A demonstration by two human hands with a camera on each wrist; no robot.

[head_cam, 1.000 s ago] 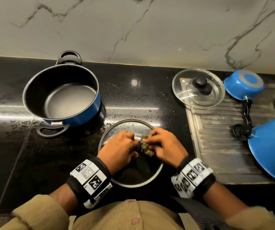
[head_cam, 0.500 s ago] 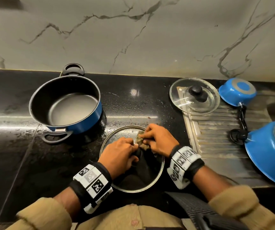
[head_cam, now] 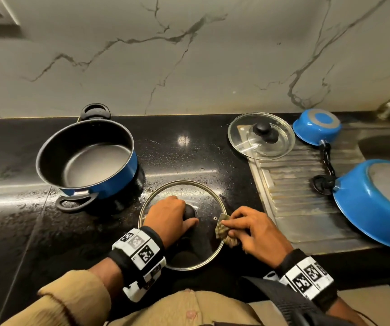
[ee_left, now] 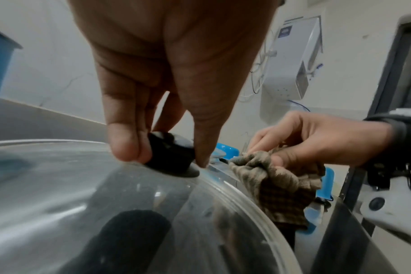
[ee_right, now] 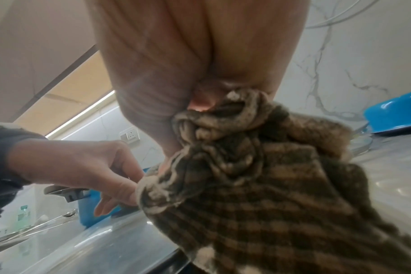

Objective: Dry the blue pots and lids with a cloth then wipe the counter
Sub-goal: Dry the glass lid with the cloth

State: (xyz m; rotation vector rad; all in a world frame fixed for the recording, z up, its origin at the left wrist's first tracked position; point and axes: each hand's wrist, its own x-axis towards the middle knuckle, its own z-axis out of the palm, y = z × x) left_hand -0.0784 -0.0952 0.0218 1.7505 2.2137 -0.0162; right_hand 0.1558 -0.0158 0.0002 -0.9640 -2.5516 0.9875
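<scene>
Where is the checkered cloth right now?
In the head view, the cloth is bunched in the right hand, pressed on the right edge of the big glass lid, near the drainboard.

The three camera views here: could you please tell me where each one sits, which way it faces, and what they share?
Head: worn on the head, looking down at the counter; both hands and sleeves show.
Left wrist: looks along the left hand at the knob of the large glass lid.
Right wrist: looks along the right hand at the checked cloth.
Shared: both wrist views show the lid, the cloth and the other hand.
</scene>
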